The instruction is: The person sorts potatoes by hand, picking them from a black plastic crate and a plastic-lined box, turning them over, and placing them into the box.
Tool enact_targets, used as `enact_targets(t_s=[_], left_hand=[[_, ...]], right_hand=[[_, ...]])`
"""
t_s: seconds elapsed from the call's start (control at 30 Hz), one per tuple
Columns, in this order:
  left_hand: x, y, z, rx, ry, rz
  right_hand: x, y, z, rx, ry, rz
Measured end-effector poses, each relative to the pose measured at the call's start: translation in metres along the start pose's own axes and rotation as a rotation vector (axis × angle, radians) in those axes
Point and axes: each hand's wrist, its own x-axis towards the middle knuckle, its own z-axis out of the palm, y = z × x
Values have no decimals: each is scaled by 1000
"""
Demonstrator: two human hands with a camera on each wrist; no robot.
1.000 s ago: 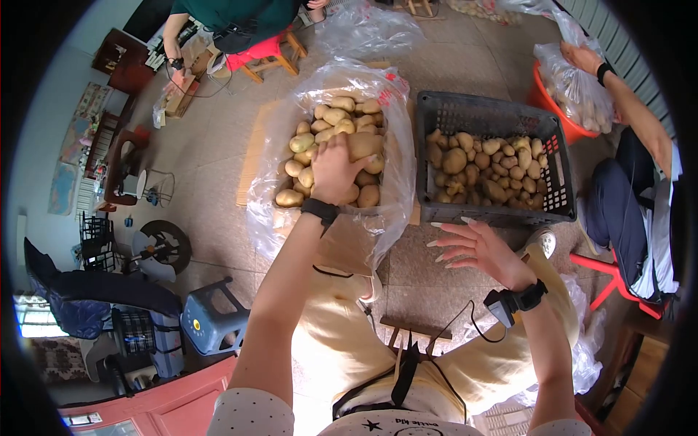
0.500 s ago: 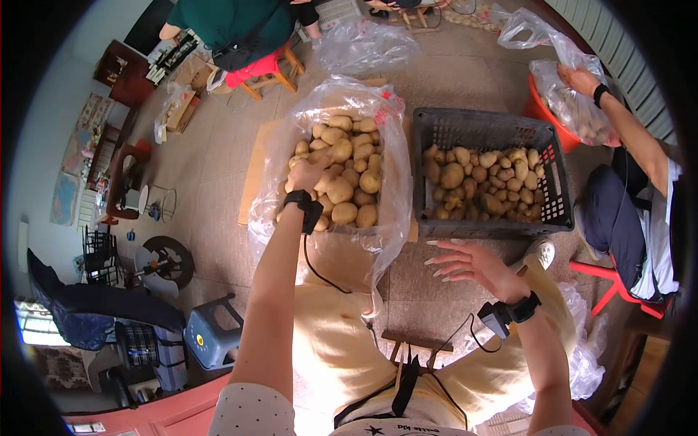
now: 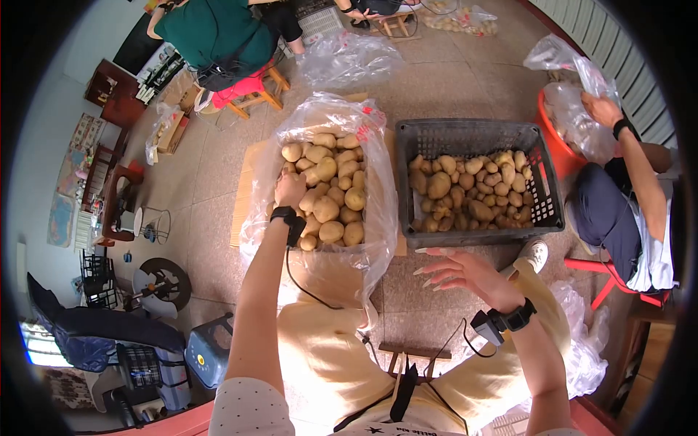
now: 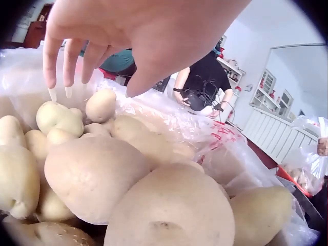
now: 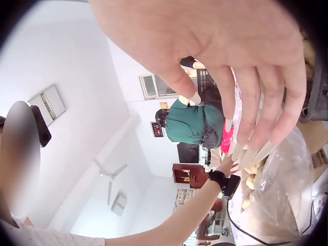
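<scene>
My left hand (image 3: pixel 291 189) is at the left side of a heap of potatoes (image 3: pixel 331 211) in a box lined with a clear plastic bag (image 3: pixel 378 211). In the left wrist view the fingers (image 4: pixel 77 59) hang loosely downward, nails right at a pale potato (image 4: pixel 59 119), and nothing is between fingers and thumb. Large potatoes (image 4: pixel 171 210) fill the front of that view. My right hand (image 3: pixel 465 272) hovers in front of a black plastic crate (image 3: pixel 480 236), fingers spread and holding nothing. Inside the crate lie smaller potatoes (image 3: pixel 472 189).
Cardboard (image 3: pixel 251 200) lies beneath the lined box. To the right, a seated person handles a plastic bag (image 3: pixel 582 123) at a red tub (image 3: pixel 549 138). A blue stool (image 3: pixel 207 352) stands at lower left. Crumpled plastic (image 3: pixel 349 62) lies on the floor beyond the box.
My left hand has moved from the middle of the potato heap to its left side. My right hand stays spread in front of the crate. The head view has shifted slightly.
</scene>
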Motion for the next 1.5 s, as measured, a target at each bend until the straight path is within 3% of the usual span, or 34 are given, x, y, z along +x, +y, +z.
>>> enact_targets(t_s=[0.1,0.23,0.27,0.3,0.37,0.47,0.57,0.7,0.77,0.97,1.13,1.2,1.27,1.5], left_hand=[[-56,50,-46,-41,-112,77],[-146,109,-89,-357,-263,370],[-172,127,-97,-355,-227,574],[-194,139,-101,-413,-327,605],[-232,162,-101,-449,-288,817],[-270,182,-95,-454,-391,829],[-290,182,-76,-368,-386,1001],[-291,171,-56,-283,-244,1057],[-285,163,-49,-187,-147,1113],[-293,143,-15,127,-275,1092],[-300,133,-2,-17,-289,1158],[-301,130,-3,-34,-269,1178],[-299,128,-3,7,-332,1186],[-288,122,-11,39,-164,1130]], right_hand=[[1,3,-1,-44,46,19],[0,6,-5,-68,79,-3],[0,6,-5,-101,91,-15],[-1,7,-5,-133,103,-26],[-3,10,-6,-120,105,-33],[1,19,-13,-100,127,-37],[-2,27,-20,-154,188,-83],[8,46,-32,-420,192,-231],[10,51,-30,-457,197,-215],[19,54,-27,-680,240,-155],[47,67,-51,-811,269,-173],[63,74,-61,-703,264,-199],[66,77,-53,-744,289,-250],[47,60,22,-851,516,-374]])
